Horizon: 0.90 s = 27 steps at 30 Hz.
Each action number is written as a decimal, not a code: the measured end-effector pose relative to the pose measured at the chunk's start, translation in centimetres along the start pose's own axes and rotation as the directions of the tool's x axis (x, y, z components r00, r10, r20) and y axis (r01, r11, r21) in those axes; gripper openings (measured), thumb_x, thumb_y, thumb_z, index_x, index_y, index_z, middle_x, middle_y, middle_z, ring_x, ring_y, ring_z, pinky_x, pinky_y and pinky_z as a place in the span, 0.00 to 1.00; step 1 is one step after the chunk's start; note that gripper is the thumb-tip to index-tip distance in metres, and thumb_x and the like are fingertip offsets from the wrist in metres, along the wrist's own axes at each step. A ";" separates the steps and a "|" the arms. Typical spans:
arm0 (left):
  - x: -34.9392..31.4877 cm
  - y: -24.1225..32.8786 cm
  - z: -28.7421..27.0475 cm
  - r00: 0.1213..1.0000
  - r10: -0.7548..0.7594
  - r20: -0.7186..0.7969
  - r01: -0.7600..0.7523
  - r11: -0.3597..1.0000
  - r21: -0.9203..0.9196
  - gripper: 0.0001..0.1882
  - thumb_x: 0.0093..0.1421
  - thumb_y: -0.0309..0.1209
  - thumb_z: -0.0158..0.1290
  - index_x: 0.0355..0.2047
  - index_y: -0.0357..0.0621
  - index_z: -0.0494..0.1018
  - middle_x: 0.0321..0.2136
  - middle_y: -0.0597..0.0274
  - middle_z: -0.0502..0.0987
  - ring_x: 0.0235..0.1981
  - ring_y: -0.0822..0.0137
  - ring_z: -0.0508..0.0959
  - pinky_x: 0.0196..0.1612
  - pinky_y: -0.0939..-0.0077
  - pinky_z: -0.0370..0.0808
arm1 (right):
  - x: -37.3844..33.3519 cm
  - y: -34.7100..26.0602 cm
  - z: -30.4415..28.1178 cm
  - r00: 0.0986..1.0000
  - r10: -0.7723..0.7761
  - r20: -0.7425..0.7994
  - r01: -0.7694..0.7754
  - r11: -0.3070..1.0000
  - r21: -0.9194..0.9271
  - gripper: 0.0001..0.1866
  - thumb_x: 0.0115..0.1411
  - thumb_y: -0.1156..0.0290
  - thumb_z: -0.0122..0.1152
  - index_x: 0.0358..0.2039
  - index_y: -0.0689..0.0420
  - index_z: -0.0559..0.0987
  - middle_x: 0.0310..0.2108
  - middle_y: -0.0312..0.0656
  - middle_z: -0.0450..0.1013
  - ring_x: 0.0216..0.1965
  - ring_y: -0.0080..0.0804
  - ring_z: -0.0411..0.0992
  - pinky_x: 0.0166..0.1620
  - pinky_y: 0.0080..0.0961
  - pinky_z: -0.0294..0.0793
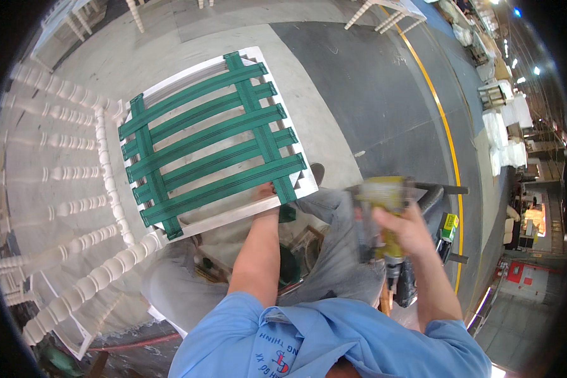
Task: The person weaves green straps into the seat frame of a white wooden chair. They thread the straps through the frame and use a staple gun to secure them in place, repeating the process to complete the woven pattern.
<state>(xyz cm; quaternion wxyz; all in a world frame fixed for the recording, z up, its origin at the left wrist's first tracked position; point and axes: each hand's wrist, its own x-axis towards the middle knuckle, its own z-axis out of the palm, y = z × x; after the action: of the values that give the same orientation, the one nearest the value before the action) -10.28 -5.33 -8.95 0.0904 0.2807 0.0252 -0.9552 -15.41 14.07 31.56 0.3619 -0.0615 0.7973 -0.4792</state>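
Observation:
A white chair with turned spindles [110, 176] lies in front of me, and its seat frame [233, 215] faces up. Green webbing straps [217, 142] cross the frame, several running sideways over two that run front to back. My left hand [267, 190] reaches under the near edge of the frame, below the lowest strap; its fingers are mostly hidden. To the right of the chair, my right hand [404, 228] is closed round the grip of a yellow staple gun [384, 192]. The gun is smeared by motion and held apart from the chair.
A dark stand [427, 208] beside my right arm carries a small yellow-green box [448, 227]. Other white spindle-legged furniture [390, 11] stands across the floor. A yellow line [431, 88] runs along the floor at right. Wrapped white goods [510, 154] are stacked beyond it.

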 end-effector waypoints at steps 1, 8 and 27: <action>0.0 0.1 0.1 1.000 0.006 0.011 -0.006 1.000 -0.002 0.14 0.68 0.38 0.44 0.38 0.44 0.76 0.26 0.62 0.77 0.23 0.64 0.75 0.23 0.68 0.73 | 1.2 0.5 1.7 0.996 0.047 0.078 -0.044 0.998 -0.044 0.22 0.61 0.59 0.72 0.49 0.60 0.79 0.35 0.36 0.78 0.30 0.23 0.73 0.30 0.26 0.73; -0.4 0.3 -0.5 0.998 0.030 0.059 -0.028 0.999 -0.029 0.14 0.68 0.38 0.44 0.38 0.44 0.76 0.26 0.62 0.77 0.22 0.64 0.75 0.22 0.68 0.73 | 6.5 4.7 9.7 0.976 0.156 0.152 -0.109 0.954 -0.281 0.21 0.63 0.56 0.69 0.43 0.63 0.78 0.29 0.39 0.77 0.22 0.23 0.74 0.23 0.24 0.73; -0.7 0.0 -0.9 0.991 0.050 0.127 -0.051 0.999 0.006 0.13 0.67 0.36 0.43 0.37 0.44 0.76 0.25 0.62 0.77 0.22 0.64 0.75 0.22 0.69 0.73 | 6.2 4.7 11.8 0.977 0.167 0.135 -0.126 0.954 -0.271 0.20 0.64 0.59 0.69 0.46 0.62 0.77 0.31 0.37 0.76 0.21 0.23 0.71 0.23 0.24 0.69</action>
<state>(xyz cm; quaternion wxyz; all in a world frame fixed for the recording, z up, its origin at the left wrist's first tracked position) -9.21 -5.16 -9.31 0.1146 0.2203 0.0076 -0.9686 -11.28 5.29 21.26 0.4468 -0.0866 0.8248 -0.3356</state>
